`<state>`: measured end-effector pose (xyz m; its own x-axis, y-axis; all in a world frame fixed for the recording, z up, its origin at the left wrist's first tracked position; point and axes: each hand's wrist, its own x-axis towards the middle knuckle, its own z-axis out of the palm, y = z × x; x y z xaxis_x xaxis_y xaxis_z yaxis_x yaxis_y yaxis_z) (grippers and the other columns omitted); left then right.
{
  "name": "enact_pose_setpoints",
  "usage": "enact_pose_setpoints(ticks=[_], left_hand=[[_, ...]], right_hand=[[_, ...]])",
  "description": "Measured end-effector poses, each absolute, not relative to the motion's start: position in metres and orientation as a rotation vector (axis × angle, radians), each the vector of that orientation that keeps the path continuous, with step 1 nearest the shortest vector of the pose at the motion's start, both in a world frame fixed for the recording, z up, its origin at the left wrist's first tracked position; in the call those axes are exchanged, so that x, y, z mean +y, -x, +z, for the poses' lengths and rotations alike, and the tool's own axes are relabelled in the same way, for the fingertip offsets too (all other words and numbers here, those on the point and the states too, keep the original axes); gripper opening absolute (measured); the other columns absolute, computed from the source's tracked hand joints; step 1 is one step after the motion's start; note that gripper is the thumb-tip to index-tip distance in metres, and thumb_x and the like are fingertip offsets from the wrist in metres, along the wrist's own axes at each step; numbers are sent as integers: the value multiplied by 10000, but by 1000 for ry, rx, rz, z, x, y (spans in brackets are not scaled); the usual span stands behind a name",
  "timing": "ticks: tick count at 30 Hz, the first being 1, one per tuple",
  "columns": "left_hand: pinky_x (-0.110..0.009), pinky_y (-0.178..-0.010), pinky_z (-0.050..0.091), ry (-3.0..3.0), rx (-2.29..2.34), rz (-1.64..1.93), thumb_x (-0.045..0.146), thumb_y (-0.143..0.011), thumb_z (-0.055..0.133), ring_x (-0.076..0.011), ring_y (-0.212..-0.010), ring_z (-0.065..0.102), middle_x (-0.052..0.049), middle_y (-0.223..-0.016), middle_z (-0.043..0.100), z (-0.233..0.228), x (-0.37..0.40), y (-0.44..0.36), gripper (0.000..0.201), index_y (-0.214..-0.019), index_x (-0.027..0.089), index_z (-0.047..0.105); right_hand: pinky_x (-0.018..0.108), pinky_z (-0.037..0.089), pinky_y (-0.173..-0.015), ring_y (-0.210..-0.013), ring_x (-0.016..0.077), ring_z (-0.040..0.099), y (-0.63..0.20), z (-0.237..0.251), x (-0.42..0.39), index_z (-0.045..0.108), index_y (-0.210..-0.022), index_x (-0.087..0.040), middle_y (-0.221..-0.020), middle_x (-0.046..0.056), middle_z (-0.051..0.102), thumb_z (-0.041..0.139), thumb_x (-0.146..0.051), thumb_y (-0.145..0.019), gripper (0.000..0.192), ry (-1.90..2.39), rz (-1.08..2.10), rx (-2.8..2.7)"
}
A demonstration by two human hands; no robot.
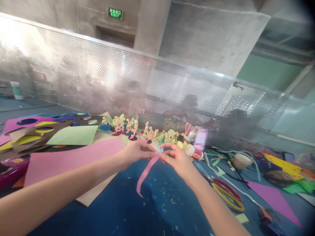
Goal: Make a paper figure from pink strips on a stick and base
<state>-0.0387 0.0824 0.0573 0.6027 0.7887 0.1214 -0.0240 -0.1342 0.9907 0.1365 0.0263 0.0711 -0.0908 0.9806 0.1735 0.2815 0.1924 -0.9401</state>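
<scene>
Both hands meet over the middle of the blue table, fingers pinched close together. A pink paper strip (145, 175) hangs from between them, its lower end curling loose. My left hand (139, 151) is closed on the strip's upper end. From the other side, my right hand (174, 157) pinches the same end with thumb and forefinger. Just above the fingertips shows a small light-blue piece (160, 146); the fingers partly hide how it sits against the strip. Behind the hands stand several small curled-paper figures (133, 126) in pink, yellow and green.
Pink paper (71, 160) and a green sheet (73, 135) lie left, near a magenta tool (14, 170). At right are scissors with red and yellow handles (228, 196), a white bottle (194, 152), purple paper (274, 200) and a cup (241, 160). A perforated metal screen (110, 75) stands behind.
</scene>
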Motion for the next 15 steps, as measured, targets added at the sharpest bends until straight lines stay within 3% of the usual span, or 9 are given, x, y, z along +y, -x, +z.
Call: enact_pose_setpoints(ticks=[15], left_hand=[[-253, -715, 431, -1463, 702, 889, 307, -615, 711, -112, -697, 579, -1, -726, 657, 56, 85, 38, 212, -761, 164, 656]], right_hand=[[310, 497, -732, -792, 151, 594, -136, 73, 25, 568, -874, -201, -833, 24, 619, 565, -233, -759, 119, 1180, 637, -1718]])
